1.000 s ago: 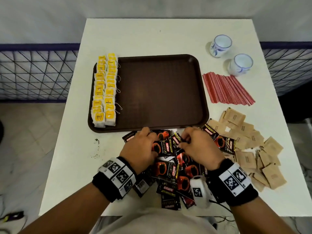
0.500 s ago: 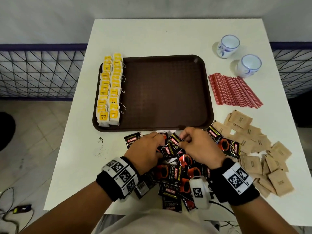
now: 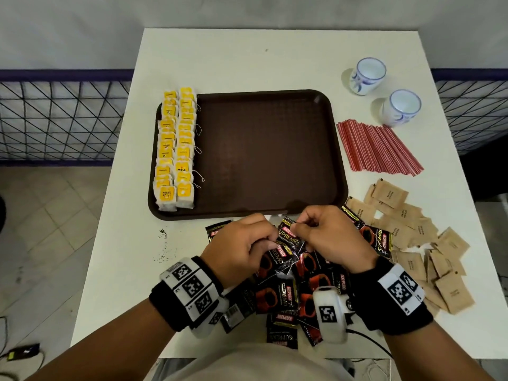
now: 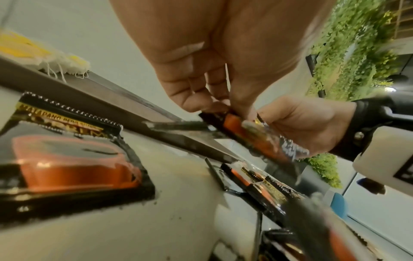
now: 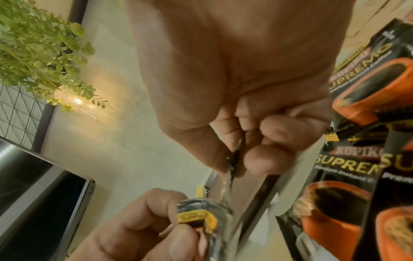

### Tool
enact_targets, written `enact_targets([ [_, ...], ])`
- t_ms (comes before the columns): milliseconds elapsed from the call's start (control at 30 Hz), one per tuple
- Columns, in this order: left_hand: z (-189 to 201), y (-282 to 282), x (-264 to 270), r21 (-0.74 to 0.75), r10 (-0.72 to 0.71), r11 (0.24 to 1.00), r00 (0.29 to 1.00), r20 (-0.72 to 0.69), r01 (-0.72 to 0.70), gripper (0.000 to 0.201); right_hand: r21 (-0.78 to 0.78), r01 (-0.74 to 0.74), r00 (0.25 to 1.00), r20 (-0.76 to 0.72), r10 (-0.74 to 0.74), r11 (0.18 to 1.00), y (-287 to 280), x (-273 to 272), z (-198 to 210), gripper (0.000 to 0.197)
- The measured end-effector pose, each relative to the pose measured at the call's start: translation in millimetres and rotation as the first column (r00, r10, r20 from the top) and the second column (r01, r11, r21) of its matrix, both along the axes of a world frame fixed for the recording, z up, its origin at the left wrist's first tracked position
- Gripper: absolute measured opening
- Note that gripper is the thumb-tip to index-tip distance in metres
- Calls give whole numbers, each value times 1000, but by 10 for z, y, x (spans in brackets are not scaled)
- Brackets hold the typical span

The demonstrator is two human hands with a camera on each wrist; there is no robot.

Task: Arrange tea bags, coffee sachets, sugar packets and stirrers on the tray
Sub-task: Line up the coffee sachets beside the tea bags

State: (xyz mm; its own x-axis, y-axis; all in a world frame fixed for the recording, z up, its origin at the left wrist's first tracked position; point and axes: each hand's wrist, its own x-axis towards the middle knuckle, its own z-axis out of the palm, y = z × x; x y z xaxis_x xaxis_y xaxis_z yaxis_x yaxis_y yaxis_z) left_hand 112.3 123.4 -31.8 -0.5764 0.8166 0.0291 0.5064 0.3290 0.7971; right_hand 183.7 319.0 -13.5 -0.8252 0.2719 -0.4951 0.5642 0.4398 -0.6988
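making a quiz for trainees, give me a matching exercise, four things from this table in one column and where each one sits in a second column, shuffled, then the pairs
Things
1. tea bags
2. stirrers
3. sugar packets
4. cups

Places
A. far right corner of the table
B. two rows along the tray's left edge
C. loose pile at the table's near right
D. side by side on the table, just right of the tray

Pairs: 1-B, 2-D, 3-C, 4-A

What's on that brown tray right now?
Only yellow-tagged tea bags, in two rows along the left edge of the tray. The rest shows bare. The hands cover a little of its near rim.
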Motion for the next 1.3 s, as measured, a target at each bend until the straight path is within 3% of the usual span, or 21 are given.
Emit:
enact_targets([
  [167,69,-93,-20,72,-2,997,1000,-25,4,12,63,94,996,-5,-94,994,81,11,-25,18],
  [333,171,-222,-222,124,135,982,987,92,-146,13,-48,158,987,-13,-159,986,231,81,46,18],
  [500,325,-247,-644,47,207,975,968,144,-215,49,14,80,995,-56,-79,997,220,120,49,19],
  [767,436,-139,-1867,3,375,924,908,185,-382,32,-13,50,997,-66,-51,999,168,136,-1,19],
  [967,449,47,-2717,-163,360,922,932,29,-351,15,-23,41,999,-21,-42,999,172,159,14,28],
  [1133,444,281,-3192,-315,266,905,958,-105,-286,13,-75,21,1000,20,-19,997,166,133,-10,25],
  [1300,366,443,-3529,-391,226,882,965,-135,-262,17,-68,10,999,47,-7,998,169,109,-28,25],
])
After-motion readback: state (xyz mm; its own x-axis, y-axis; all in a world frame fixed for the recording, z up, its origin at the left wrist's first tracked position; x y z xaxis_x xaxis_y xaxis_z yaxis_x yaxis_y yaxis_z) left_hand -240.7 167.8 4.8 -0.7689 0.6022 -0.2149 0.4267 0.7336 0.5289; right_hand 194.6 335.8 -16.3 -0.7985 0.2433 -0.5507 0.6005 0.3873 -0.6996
